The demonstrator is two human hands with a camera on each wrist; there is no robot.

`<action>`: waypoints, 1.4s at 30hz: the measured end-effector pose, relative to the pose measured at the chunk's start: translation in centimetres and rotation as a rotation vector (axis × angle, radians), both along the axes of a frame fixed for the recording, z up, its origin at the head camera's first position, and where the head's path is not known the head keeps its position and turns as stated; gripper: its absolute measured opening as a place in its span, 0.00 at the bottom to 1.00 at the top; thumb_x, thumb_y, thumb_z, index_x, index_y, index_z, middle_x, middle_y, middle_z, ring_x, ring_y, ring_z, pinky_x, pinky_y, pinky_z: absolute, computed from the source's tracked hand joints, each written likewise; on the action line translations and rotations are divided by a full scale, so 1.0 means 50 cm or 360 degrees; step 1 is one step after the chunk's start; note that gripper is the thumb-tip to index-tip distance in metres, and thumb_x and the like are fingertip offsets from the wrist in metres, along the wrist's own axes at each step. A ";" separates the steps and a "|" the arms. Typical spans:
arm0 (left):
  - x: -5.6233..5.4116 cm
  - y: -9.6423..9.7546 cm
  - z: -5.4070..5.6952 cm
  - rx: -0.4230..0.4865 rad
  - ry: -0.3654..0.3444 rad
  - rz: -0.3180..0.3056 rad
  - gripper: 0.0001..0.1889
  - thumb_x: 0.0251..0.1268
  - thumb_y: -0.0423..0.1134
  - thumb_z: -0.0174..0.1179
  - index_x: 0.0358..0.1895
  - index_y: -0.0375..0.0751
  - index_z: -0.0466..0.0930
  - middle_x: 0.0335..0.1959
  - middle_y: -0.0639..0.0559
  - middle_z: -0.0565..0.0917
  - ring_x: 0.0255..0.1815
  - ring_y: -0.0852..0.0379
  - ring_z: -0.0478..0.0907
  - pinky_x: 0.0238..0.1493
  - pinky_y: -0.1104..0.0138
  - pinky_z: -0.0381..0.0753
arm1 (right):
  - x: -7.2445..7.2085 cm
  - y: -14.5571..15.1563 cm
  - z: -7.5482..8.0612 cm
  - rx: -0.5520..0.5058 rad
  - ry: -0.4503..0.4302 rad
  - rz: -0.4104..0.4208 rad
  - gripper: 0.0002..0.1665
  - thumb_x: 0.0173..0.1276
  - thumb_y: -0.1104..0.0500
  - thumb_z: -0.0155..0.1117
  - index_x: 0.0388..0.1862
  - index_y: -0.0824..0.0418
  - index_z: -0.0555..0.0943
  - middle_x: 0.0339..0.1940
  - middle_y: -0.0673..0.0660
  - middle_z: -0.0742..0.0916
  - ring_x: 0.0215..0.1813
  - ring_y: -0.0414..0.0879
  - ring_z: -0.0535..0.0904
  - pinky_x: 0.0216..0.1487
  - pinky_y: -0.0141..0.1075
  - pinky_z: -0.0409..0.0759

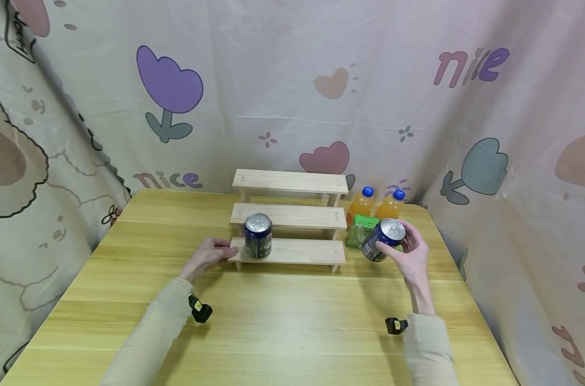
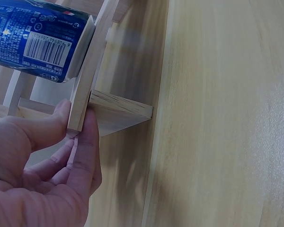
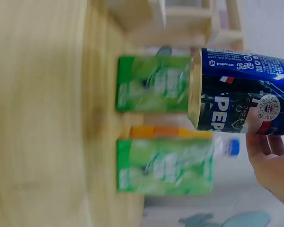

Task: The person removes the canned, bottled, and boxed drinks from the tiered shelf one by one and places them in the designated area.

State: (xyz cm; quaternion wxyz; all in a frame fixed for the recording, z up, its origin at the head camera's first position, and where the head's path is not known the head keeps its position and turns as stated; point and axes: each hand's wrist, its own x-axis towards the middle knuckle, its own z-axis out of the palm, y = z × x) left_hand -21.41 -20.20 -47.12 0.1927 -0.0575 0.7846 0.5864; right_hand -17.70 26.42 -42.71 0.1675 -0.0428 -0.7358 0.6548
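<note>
A three-tier wooden shelf (image 1: 292, 214) stands on the table. On the left part of its lowest tier sits an upright dark blue soda can (image 1: 258, 236), its barcode side showing in the left wrist view. My left hand (image 1: 210, 256) pinches the left end of that tier (image 2: 83, 101), thumb above and fingers beneath. To the right of the shelf, my right hand (image 1: 410, 249) grips a second Pepsi can (image 3: 246, 92) around its upper part. This can is tilted and held off the table, in front of the green boxes.
Two green boxes (image 3: 154, 82) (image 3: 164, 165) stand right of the shelf. Behind them are two orange drink bottles (image 1: 361, 203) (image 1: 391, 205) with blue caps. A patterned curtain (image 1: 273, 80) hangs behind the wooden table (image 1: 292, 321) and along both sides.
</note>
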 end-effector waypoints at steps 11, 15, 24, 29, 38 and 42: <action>0.001 -0.001 0.002 -0.0021 0.0004 -0.0016 0.30 0.71 0.35 0.61 0.67 0.16 0.63 0.59 0.25 0.77 0.40 0.59 0.81 0.52 0.65 0.87 | 0.006 0.081 -0.043 -0.0012 -0.0165 -0.0220 0.46 0.51 0.75 0.77 0.70 0.59 0.72 0.57 0.40 0.80 0.64 0.35 0.72 0.60 0.19 0.74; 0.001 -0.002 0.000 -0.0010 0.0005 -0.0018 0.31 0.71 0.34 0.61 0.68 0.15 0.62 0.60 0.24 0.76 0.40 0.60 0.81 0.50 0.68 0.87 | 0.008 0.098 -0.058 0.0018 -0.0244 -0.0247 0.46 0.52 0.75 0.76 0.71 0.59 0.72 0.59 0.40 0.79 0.66 0.36 0.72 0.61 0.19 0.74; 0.003 0.000 0.003 0.0004 0.0004 -0.0001 0.31 0.71 0.34 0.61 0.68 0.15 0.61 0.61 0.23 0.75 0.40 0.60 0.81 0.49 0.69 0.87 | 0.009 0.114 -0.081 0.0021 -0.0335 -0.0244 0.47 0.53 0.74 0.76 0.72 0.60 0.71 0.57 0.40 0.79 0.60 0.33 0.74 0.62 0.19 0.76; 0.005 0.001 0.003 -0.0002 0.0000 0.0000 0.31 0.71 0.35 0.61 0.68 0.16 0.62 0.61 0.24 0.76 0.41 0.60 0.81 0.51 0.67 0.87 | 0.009 0.115 -0.085 0.0017 -0.0354 -0.0232 0.47 0.53 0.74 0.76 0.72 0.60 0.70 0.57 0.40 0.79 0.59 0.32 0.74 0.60 0.18 0.76; 0.005 0.004 0.002 0.0020 0.0007 0.0007 0.30 0.71 0.33 0.60 0.67 0.14 0.61 0.58 0.25 0.77 0.39 0.60 0.81 0.49 0.69 0.87 | 0.011 0.114 -0.087 0.0058 -0.0379 -0.0196 0.47 0.56 0.72 0.76 0.74 0.57 0.68 0.58 0.38 0.77 0.61 0.33 0.72 0.68 0.23 0.73; 0.004 0.005 0.004 0.0005 0.0013 0.0010 0.30 0.71 0.33 0.60 0.67 0.14 0.61 0.58 0.25 0.77 0.39 0.61 0.81 0.48 0.69 0.88 | 0.010 0.114 -0.086 0.0063 -0.0369 -0.0153 0.50 0.57 0.73 0.73 0.77 0.59 0.63 0.70 0.50 0.74 0.69 0.38 0.69 0.75 0.27 0.68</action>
